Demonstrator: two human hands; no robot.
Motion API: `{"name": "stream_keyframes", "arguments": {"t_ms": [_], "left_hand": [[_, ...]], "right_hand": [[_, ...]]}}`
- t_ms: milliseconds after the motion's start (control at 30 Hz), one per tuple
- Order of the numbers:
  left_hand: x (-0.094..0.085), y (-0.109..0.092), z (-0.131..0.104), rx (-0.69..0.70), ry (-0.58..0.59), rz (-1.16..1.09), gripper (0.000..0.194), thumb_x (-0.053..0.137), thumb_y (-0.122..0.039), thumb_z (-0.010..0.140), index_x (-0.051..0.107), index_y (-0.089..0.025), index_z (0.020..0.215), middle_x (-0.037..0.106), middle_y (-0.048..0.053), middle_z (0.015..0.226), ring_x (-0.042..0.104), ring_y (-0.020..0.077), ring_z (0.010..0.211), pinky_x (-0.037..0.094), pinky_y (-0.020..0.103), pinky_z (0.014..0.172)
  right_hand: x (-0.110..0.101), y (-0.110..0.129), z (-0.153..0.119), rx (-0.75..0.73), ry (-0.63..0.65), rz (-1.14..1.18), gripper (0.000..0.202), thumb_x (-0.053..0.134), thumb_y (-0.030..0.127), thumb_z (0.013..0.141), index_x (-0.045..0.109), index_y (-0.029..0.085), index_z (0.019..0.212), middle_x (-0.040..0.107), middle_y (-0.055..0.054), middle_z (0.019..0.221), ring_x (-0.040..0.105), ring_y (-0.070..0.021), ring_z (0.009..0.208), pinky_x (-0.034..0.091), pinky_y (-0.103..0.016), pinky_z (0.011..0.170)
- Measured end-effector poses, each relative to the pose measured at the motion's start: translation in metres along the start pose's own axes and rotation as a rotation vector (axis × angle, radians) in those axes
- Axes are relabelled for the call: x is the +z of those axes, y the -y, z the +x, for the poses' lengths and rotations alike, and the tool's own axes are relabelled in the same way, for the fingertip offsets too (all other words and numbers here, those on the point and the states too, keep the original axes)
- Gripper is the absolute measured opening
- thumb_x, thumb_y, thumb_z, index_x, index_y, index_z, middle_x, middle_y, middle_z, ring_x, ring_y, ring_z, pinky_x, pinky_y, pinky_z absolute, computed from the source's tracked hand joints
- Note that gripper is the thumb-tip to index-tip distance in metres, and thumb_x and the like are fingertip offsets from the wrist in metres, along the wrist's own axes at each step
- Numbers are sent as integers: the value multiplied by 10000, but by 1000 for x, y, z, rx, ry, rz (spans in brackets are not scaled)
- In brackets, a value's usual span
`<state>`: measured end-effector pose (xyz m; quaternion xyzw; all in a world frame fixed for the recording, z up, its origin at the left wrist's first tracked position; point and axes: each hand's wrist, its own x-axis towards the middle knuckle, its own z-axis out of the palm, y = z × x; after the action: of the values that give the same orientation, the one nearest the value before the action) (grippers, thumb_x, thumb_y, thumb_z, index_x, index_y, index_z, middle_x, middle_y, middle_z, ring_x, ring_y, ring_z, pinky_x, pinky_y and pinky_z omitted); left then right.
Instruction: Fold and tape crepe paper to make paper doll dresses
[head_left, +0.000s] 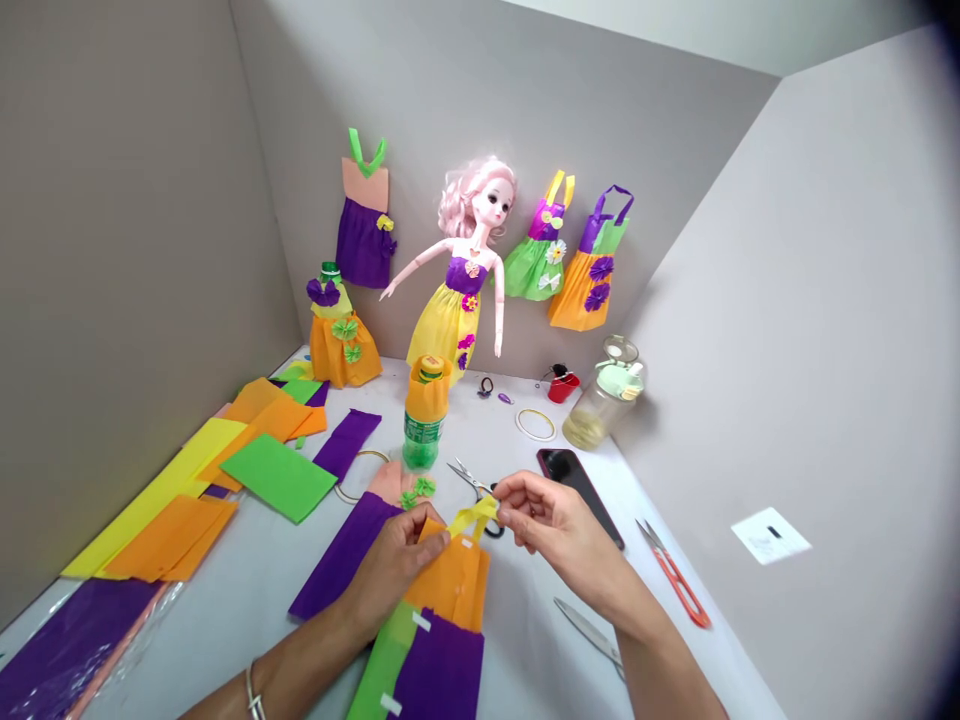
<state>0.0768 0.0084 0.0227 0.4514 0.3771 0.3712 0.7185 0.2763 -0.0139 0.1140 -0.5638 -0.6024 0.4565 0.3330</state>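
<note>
Your left hand (397, 560) is grasping the orange panel (450, 585) at its upper left edge, while your right hand (546, 515) is pinching the yellow strip (473, 514), which is running crosswise between both hands.

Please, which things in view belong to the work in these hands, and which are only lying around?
Seems part of the job:
multicoloured piece, in left hand
yellow strip, in right hand
probably black-handled scissors
probably green sheet

Seems just lying around:
phone
clear jar
red container
</note>
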Motion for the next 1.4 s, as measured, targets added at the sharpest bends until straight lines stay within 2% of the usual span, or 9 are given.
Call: {"name": "stream_keyframes", "arguments": {"t_ms": [133, 267, 433, 567, 733, 900, 1067, 1200, 1400], "left_hand": [[-1, 0, 0, -20, -32, -72, 387, 767, -457, 691, 504, -179, 746, 518, -56, 664, 469, 100, 577, 375, 212, 568], [-3, -2, 1, -41, -59, -143, 342, 769, -412, 706, 552, -183, 836, 562, -49, 686, 558, 127, 622, 417, 220, 599], [-1, -6, 0, -73, -96, -204, 330, 761, -387, 713, 582, -196, 914, 621, -42, 715, 631, 165, 702, 482, 250, 674], [3, -8, -2, -142, -130, -274, 372, 769, -378, 692, 575, -207, 960, 705, -10, 812, 687, 215, 789, 516, 296, 736], [5, -9, -4, -166, -145, -287, 401, 776, -369, 688, 605, -198, 1008, 746, 22, 904, 711, 244, 883, 523, 312, 795], [6, -6, -7, -159, -117, -256, 452, 770, -399, 719, 608, -206, 1095, 749, 23, 946, 710, 232, 891, 525, 308, 808], [9, -9, -8, -149, -99, -238, 435, 781, -417, 702, 603, -199, 1034, 742, 24, 944, 704, 233, 881, 524, 310, 799], [9, -11, -9, -138, -91, -237, 434, 782, -409, 705, 603, -201, 1041, 737, 24, 975, 693, 234, 926, 517, 316, 840], [8, -9, -8, -130, -74, -257, 424, 758, -387, 737, 606, -202, 1087, 736, 27, 995, 690, 232, 937, 511, 330, 874]], "right_hand": [[4, -9, -4, 18, 30, 93, 190, 626, 321, 852, 620, 188, 987, 593, 1, 788, 526, -130, 663, 437, -271, 593], [5, -21, -4, 54, 62, 170, 234, 653, 304, 818, 606, 184, 1013, 627, 5, 759, 565, -132, 639, 447, -282, 614], [0, -33, 1, 122, 159, 224, 177, 713, 290, 761, 643, 162, 863, 646, 3, 690, 565, -128, 614, 417, -277, 628], [-6, -38, 2, 118, 233, 172, 168, 727, 318, 772, 686, 156, 789, 611, 11, 663, 509, -121, 617, 361, -266, 604], [-8, -40, 3, 42, 179, 147, 262, 786, 408, 743, 710, 158, 718, 549, 24, 696, 429, -99, 626, 321, -258, 599], [-1, -43, 5, 145, 134, 308, 338, 818, 460, 688, 676, 157, 735, 500, 59, 565, 396, -71, 481, 274, -241, 490], [5, -39, 7, 59, 129, 380, 258, 811, 370, 706, 702, 157, 802, 622, 13, 705, 527, -105, 591, 415, -270, 602], [7, -33, 5, 39, 96, 352, 222, 793, 357, 722, 695, 170, 792, 618, 9, 714, 538, -130, 659, 427, -283, 633], [7, -36, 3, 25, 50, 184, 209, 753, 375, 774, 694, 182, 826, 527, 31, 686, 438, -120, 649, 351, -273, 615]]}}
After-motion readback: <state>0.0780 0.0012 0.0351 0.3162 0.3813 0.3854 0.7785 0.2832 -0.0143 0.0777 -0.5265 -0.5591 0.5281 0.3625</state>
